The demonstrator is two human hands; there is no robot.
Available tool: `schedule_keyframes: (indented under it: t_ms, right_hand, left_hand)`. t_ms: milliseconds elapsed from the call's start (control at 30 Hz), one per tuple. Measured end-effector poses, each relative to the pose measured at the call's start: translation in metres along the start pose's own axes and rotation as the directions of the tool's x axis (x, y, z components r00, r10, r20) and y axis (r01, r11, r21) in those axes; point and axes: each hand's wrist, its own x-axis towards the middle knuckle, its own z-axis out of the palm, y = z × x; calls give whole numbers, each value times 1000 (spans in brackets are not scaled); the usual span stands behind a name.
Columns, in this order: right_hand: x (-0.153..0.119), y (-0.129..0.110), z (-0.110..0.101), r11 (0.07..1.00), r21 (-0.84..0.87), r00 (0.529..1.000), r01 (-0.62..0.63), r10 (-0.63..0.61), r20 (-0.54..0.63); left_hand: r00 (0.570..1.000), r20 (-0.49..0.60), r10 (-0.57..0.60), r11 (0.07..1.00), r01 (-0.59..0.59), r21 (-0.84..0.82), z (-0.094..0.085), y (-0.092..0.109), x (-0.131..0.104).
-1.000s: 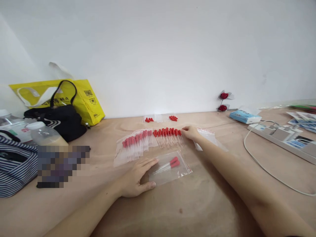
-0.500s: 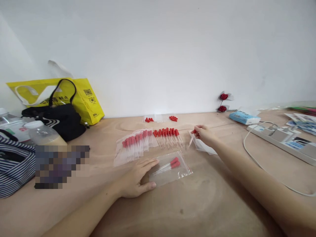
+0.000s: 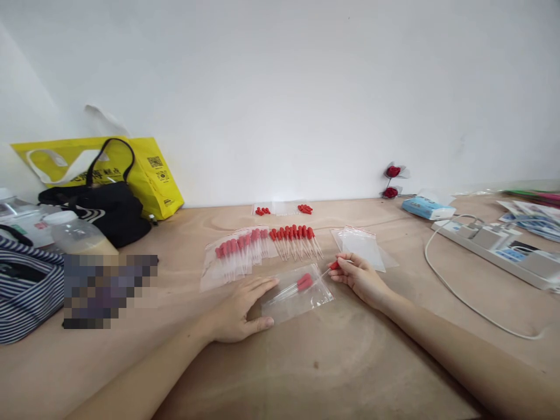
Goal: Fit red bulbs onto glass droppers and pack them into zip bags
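Observation:
My left hand (image 3: 240, 310) lies flat with fingers spread, its fingertips on the left edge of a clear zip bag (image 3: 286, 304). Inside that bag are red-topped droppers (image 3: 304, 282) with clear stems. At the bag's right, open end, my right hand (image 3: 361, 279) pinches another red-topped dropper (image 3: 335, 265), its stem pointing left toward the bag mouth. Behind stands a row of loose red-topped droppers (image 3: 293, 234). Left of them, several filled bags (image 3: 236, 256) overlap. Flat bags (image 3: 361, 248) without droppers lie behind my right hand.
Two groups of small red pieces (image 3: 305, 208) lie near the wall. At left are a yellow bag (image 3: 161, 175), a black bag (image 3: 118, 216) and a bottle (image 3: 74, 233). At right are a tissue pack (image 3: 426, 207), a power strip (image 3: 485, 245) with a looping cable, and red flowers (image 3: 391, 171).
My right hand has moved toward me and left, bringing the dropper from beside the flat bags to the bag's open end. My left hand has stayed at the bag.

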Motion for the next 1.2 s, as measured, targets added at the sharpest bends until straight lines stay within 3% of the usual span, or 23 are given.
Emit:
schedule_keyframes:
  t_ms: [133,267,367,533,633,700,767,800,900,1033,1200]
  right_hand:
    - [-4,-2,-2,985,-172,975,33,7,223]
    - [-6,-5,-2,903,-388,896,184,8,443]
    - [-6,-2,2,869,-432,863,240,12,504]
    - [0,6,5,881,-440,906,172,34,422]
    - [13,-3,1,869,-486,884,94,152,442]
    - [29,-13,-2,828,-555,907,79,171,384]
    - [52,-20,-1,773,-623,981,117,7,194]
    - [65,-22,0,734,-665,990,135,-120,69]
    - [103,-21,9,706,-699,968,113,-238,-83]
    - [136,-10,22,684,-726,940,71,-290,-182]
    - [145,-3,27,706,-707,936,40,-274,-221]
  left_hand:
    - [1000,13,-9,1000,9,9,-3,4,0]
    - [1000,8,-20,1000,20,5,-4,7,1]
    - [999,19,-27,1000,27,15,-4,8,2]
    - [1000,7,-20,1000,20,23,-4,10,3]
    - [1000,8,-23,1000,22,22,-4,9,2]
    - [1000,6,-18,1000,18,21,-4,7,2]
    - [1000,1,-6,1000,6,20,-4,5,2]
    - [1000,-1,-1,1000,1,19,-3,4,2]
    - [1000,-10,7,1000,-7,11,-2,1,2]
    - [1000,-3,7,1000,-7,5,-1,1,2]
    - [1000,18,10,1000,-10,2,-4,6,2]
